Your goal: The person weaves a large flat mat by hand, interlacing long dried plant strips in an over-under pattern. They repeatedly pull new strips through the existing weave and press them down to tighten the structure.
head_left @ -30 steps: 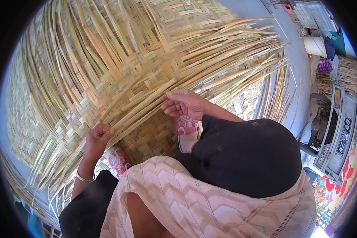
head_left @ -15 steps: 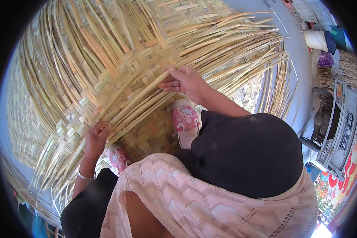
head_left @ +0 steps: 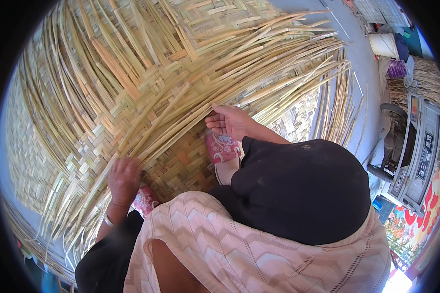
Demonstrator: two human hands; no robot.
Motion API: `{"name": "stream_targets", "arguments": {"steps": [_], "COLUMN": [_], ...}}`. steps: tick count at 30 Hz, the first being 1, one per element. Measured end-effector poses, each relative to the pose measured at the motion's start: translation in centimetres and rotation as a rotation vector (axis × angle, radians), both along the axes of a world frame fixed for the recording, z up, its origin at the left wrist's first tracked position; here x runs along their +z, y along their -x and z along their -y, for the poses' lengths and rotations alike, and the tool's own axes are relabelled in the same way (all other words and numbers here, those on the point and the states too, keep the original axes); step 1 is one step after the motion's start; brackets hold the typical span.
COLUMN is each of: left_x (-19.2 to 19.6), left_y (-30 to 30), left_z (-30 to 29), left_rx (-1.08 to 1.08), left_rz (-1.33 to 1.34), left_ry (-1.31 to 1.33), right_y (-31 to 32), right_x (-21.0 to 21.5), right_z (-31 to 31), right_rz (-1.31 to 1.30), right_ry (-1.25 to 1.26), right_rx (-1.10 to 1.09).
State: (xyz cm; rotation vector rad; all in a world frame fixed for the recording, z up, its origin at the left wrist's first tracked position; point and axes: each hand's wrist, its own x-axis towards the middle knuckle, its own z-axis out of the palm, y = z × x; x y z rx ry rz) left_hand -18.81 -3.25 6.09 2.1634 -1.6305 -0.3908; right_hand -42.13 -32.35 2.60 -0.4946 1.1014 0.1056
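Note:
A large woven mat [head_left: 176, 168] of pale split reed lies under me. Long loose reed strips [head_left: 181, 122] stick out along its working edge, running from lower left to upper right. My left hand [head_left: 124, 180] is at the lower left end of these strips, back upward, its fingers blurred and partly hidden. At the near side of the bundle is my right hand [head_left: 230, 121], its thumb reaching the outermost strips and its fingers loosely curled, apart from the thumb. One pale strip [head_left: 166, 110] slants up across the others with its end free.
My feet in red patterned shoes [head_left: 223, 146] stand on the mat between my hands. More unwoven strips [head_left: 83, 63] fan out at the far left. To the right are a grey vehicle [head_left: 415, 151], a white bucket [head_left: 384, 45] and a pile of dry stalks [head_left: 423, 90].
The strip stretched between my hands has been let go by my right hand and now lies slanted over the others. My right hand has come nearer me; my left has shifted slightly nearer too.

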Motion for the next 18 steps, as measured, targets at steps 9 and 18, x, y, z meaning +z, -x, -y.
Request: {"name": "stream_targets", "arguments": {"steps": [9,18], "left_x": [0.2,0.8], "left_y": [-0.1,-0.1], "left_z": [0.7,-0.3], "left_rx": [0.02,0.421], "left_rz": [-0.259,-0.702], "left_ry": [-0.203,-0.167], "right_y": [-0.3,-2.1], "right_x": [1.3,3.2], "right_z": [-0.8,-0.5], "right_rz": [0.065,0.107], "right_ry": [0.069,0.023], "right_rx": [0.095,0.044]}}
